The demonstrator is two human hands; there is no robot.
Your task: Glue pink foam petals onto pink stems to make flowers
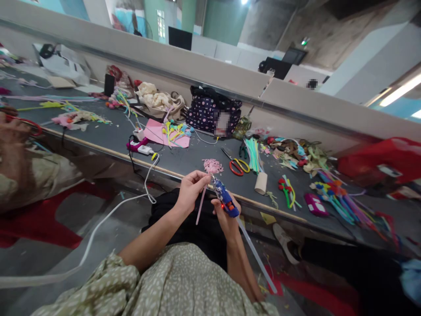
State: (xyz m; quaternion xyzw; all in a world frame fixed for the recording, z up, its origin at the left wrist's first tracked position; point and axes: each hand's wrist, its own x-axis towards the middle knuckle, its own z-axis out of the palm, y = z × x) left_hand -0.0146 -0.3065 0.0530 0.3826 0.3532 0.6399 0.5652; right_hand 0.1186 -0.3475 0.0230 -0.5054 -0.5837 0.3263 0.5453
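By one table (194,151), left hand (190,188) pinches one stem (201,206); right (230,225) grips one glue gun (222,193).

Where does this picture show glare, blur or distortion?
All in the head view: the light strip glares near the right edge; the white cable looks stretched and soft toward the lower left; the blue glue gun looks fairly clear; pixelation covers a patch at the polka-dot bag.

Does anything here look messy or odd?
Yes: the blue glue gun in the right hand has pale patches near its nozzle, perhaps dried glue, unlike its cleaner rear. Loose scraps also litter the table.
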